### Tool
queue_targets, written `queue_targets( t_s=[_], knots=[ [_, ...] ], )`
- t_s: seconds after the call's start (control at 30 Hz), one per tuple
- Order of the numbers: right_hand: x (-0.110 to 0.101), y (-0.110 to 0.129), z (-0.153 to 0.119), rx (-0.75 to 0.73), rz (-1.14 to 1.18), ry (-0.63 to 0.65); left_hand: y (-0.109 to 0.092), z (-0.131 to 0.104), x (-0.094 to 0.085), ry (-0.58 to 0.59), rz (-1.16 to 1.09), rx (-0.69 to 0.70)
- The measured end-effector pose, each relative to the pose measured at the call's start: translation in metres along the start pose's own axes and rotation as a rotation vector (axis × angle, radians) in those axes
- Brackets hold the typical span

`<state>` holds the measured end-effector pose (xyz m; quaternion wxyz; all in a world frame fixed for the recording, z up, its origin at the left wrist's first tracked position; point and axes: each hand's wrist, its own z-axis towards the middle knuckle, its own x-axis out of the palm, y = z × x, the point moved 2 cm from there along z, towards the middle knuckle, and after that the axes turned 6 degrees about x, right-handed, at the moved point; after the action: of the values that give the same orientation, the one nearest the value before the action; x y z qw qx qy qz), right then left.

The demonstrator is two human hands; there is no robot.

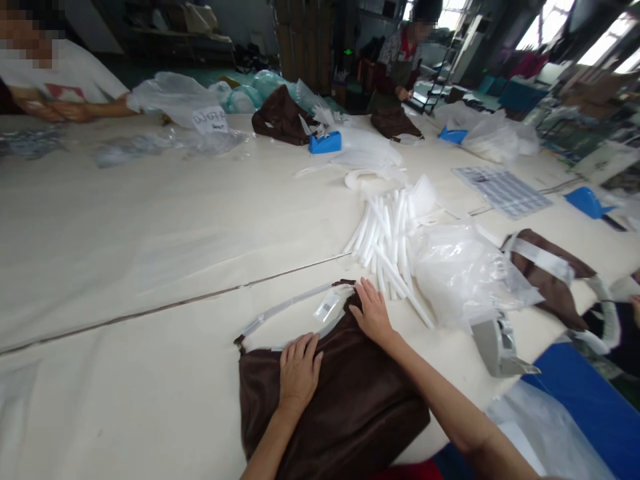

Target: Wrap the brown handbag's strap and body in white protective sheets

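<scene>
A dark brown handbag (350,400) lies flat on the table just in front of me. Its strap (285,308), wrapped in clear plastic, arcs away from me, and a white tag (326,306) lies inside that loop. My left hand (300,370) rests on the bag near its top edge, fingers stretched out along the leather. At the bag's upper right corner is my right hand (373,313), its fingers extended and the thumb apart, touching the corner by the strap end. White wrapping lines part of the bag's opening.
White foam tubes (385,233) are piled beyond my right hand, beside a clear plastic bag (465,273). A grey tape dispenser (497,343) stands near the table edge. Another brown bag (545,273) lies at right. Blue dispensers (325,142) and more brown bags (283,117) sit farther back; co-workers stand across.
</scene>
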<state>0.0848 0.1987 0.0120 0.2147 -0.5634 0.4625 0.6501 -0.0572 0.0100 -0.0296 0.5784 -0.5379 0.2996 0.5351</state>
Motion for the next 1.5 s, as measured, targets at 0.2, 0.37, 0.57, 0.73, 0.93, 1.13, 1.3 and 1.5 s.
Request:
queue_targets(
  t_s=[0.2,0.37,0.57,0.73,0.93,1.13,1.3,1.5],
  knots=[
    [-0.01,-0.034,-0.073,0.102,0.043,0.264,0.005,0.011,-0.002,0.063,0.011,-0.021],
    [-0.044,-0.03,-0.105,0.071,0.139,0.129,-0.002,0.008,-0.021,0.143,0.065,-0.075],
    [-0.03,-0.012,-0.147,0.119,0.047,0.245,-0.008,-0.015,-0.016,0.343,-0.012,-0.057],
    [-0.055,-0.002,-0.16,0.042,0.137,0.267,-0.009,-0.022,-0.032,0.42,-0.101,-0.085],
    [-0.051,-0.005,-0.198,-0.178,0.108,0.428,-0.047,-0.081,-0.067,0.485,-0.21,0.166],
    [-0.022,0.014,-0.183,-0.097,0.013,0.336,-0.037,-0.085,-0.078,0.531,-0.202,0.171],
    [-0.017,0.037,-0.169,-0.077,0.003,0.262,-0.012,-0.082,-0.063,0.401,-0.235,0.243],
    [-0.023,0.035,-0.17,-0.064,0.166,0.258,0.008,-0.103,-0.026,0.193,-0.202,0.22]
  ],
)
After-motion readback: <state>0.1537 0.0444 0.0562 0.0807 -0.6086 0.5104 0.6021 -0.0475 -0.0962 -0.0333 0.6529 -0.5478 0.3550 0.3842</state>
